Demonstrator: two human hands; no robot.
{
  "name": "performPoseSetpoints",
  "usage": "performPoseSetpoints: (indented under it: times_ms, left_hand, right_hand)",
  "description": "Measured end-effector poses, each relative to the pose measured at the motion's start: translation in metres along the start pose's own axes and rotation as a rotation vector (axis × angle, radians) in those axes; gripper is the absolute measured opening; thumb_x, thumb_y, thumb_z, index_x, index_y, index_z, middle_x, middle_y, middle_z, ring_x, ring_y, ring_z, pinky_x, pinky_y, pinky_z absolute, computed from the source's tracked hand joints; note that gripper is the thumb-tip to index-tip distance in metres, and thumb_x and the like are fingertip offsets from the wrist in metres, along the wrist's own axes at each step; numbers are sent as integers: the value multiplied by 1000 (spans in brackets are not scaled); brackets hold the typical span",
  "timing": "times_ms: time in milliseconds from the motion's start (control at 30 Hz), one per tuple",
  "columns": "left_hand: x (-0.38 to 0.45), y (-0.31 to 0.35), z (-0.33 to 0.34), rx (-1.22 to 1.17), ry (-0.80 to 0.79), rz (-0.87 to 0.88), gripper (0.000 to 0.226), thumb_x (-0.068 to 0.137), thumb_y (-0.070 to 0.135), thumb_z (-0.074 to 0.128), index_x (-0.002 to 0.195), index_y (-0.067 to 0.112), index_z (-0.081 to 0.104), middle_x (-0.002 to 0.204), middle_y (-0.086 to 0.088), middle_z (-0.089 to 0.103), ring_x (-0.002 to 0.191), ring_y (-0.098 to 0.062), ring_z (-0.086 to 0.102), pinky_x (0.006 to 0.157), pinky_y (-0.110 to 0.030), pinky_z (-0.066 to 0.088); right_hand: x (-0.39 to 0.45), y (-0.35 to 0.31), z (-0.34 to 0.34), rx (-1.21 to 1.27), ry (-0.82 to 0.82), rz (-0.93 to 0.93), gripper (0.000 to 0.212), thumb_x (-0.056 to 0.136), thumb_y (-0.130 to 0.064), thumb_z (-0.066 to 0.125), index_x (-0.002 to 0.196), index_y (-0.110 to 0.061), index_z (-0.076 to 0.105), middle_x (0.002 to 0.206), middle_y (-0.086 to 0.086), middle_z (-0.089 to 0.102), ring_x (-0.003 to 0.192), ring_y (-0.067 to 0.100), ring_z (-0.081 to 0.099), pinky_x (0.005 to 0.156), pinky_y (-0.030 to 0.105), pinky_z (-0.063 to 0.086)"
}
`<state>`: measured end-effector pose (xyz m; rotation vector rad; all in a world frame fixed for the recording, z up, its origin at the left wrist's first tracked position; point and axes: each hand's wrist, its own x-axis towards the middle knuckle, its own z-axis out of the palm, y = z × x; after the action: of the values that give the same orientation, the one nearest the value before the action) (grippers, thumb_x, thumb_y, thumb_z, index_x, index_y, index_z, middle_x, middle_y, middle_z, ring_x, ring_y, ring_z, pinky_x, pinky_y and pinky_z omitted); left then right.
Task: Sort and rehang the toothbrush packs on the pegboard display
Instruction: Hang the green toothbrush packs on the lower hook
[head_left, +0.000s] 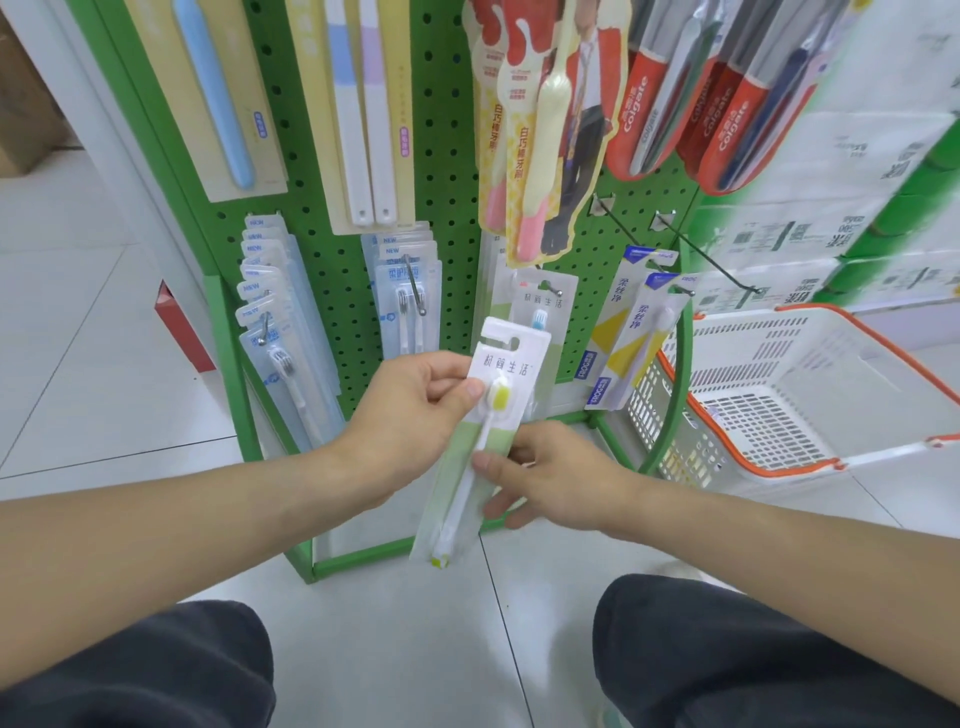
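I hold a green-and-white toothbrush pack (511, 364) with a yellow-headed brush in front of the green pegboard (447, 156). My left hand (415, 410) pinches its upper part, thumb on the front near the brush head. My right hand (550, 478) grips its lower half, thumb on the front and fingers behind. Its hang hole sits just below and left of a peg carrying a matching pack with a blue brush (543, 306). Clear blue packs hang on two pegs at lower left (270, 322) and centre (410, 291). Yellow-white packs (631, 332) hang at the right.
A white basket with orange rim and handles (779, 395) stands on the floor to the right of the stand. A bare long peg (722, 265) sticks out at right. Red Colgate packs (691, 104) and larger packs hang higher up. My knees are at the bottom.
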<state>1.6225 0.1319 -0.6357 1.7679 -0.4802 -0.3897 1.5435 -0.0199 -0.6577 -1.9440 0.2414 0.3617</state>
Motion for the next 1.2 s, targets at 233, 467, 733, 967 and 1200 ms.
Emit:
performPoseSetpoints:
  times_ms: [233,467,733,967,1200]
  left_hand:
    - [19,11,15,38,27,193,20,99,6,61,103,21,73,95,13,77,91,-2,73,88,-24,57]
    - [32,6,25,55,84,180,12,98,10,63,102,17,72,93,9,78,87,-1,73,85,-20,57]
    - [42,8,34,25,122,217,13,98,10,63,103,18,73,94,10,76,87,4,71,78,-10,53]
    - [49,3,39,3,137,222,15,98,10,63,98,24,70,90,17,71,83,10,68,76,-6,50]
    - [56,-1,41,12,156,218,14,98,12,64,99,24,69,91,14,72,89,1,70,81,-12,54]
  right_hand:
    - [2,0,-18,100,165,-55,18,106,-22,53,113,-10,63,92,3,67,89,31,76,82,43,63]
    - [6,1,-22,206,236,10,46,107,-43,43,99,-1,59,68,-4,58,83,34,77,85,52,61]
    - [17,5,-27,175,302,19,57,107,-47,39,111,6,60,103,33,68,79,33,77,83,55,61]
    - [22,9,-29,107,326,43,52,106,-53,37,103,-8,64,78,14,72,73,36,76,86,58,58]
    - [26,9,-34,77,316,70,52,105,-55,37,106,-9,62,90,25,60,73,30,76,82,54,61]
